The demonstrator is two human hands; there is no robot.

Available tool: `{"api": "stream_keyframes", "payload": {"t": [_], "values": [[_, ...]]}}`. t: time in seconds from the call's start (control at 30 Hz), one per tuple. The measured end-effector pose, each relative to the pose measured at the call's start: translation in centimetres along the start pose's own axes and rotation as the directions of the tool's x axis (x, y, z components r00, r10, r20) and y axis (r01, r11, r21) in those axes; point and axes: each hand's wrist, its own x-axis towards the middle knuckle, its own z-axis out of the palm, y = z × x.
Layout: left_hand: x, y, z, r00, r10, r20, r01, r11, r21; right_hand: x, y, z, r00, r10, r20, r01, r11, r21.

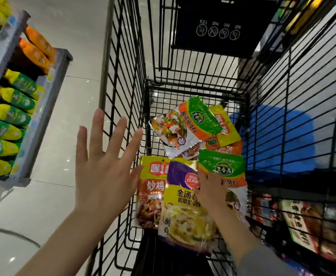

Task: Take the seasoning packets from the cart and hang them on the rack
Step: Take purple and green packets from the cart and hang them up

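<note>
the packets lie inside the cart point(123, 80), a black wire basket seen from above. nearest the viewer, three overlap in a row: a brown packet point(150, 196) toward the cart's left wall, a purple packet point(183, 208) in the middle lying over its edge, and a green packet point(222, 166) toward the right wall. farther along the cart floor a white packet point(181, 126) with a green and orange band lies tilted on top of a yellow packet point(225, 126), with orange packaging showing under both.

the right hand point(209, 188) reaches down into the cart and lies on the near row, where the purple and green packets meet, fingers pointing away from the viewer. whether it is grasping a packet or only resting on them i cannot tell; the fingertips are blurred against the print.

the left hand point(103, 166) is released, fingers straight and spread, holding nothing. it is outside the cart, just beside the left wall, its thumb tip close to the brown packet's edge.

a black sign point(218, 26) with four round icons hangs at the cart's far end. a blue cloth point(278, 136) lies beyond the right wall. left of the cart, well apart across the pale floor point(63, 96), stands a rack point(31, 124) holding green-and-yellow bags and orange ones.
</note>
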Motion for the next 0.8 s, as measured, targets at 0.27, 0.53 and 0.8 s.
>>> {"api": "stream_keyframes", "payload": {"t": [0.27, 0.53, 0.8], "values": [[-0.1, 5.6, 2.6, 0.977, 0.146, 0.157, -0.113, 0.973, -0.202, 0.8, 6.0, -4.0, 0.984, 0.115, -0.136, -0.136, 0.978, -0.157], [3.2, 7.8, 16.7, 0.802, -0.109, 0.587, 0.418, 0.805, -0.421, 6.9, 8.0, -5.2, 0.990, -0.086, -0.114, 0.095, 0.992, 0.078], [3.1, 7.2, 23.5, 0.779, 0.020, 0.627, 0.208, 0.935, -0.288, 8.2, 8.8, -2.6, 0.996, 0.039, 0.082, -0.038, 0.999, -0.012]]}}
